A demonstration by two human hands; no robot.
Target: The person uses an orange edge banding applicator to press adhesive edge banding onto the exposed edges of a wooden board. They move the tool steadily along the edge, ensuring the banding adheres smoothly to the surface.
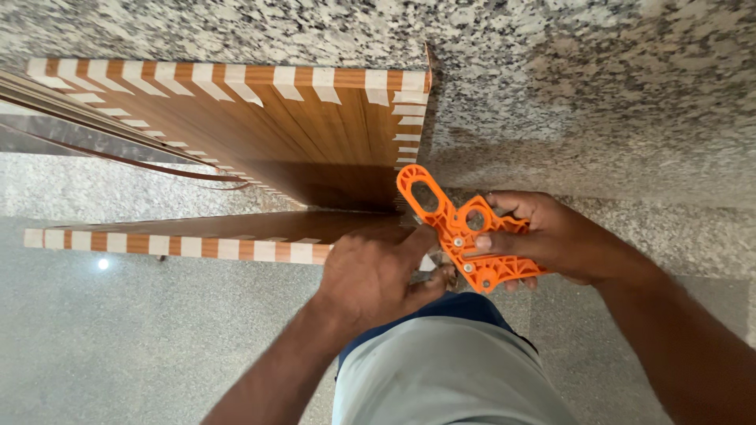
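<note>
The orange plastic jig (465, 232) sits right of centre in the frame, pressed against the corner of the wooden panel (315, 134). My right hand (551, 236) holds it, fingers wrapped around its lower end. My left hand (378, 275) is curled at the panel's taped edge (181, 245), thumb touching the jig; I cannot tell whether it pinches anything. Speckled granite floor (591, 79) fills the upper frame.

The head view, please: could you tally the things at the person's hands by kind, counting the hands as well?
Orange plastic tool: 1
Wooden panels edged with strips of pale tape, one behind and one in front: 2
Hands, left hand and right hand: 2
Total: 5
</note>
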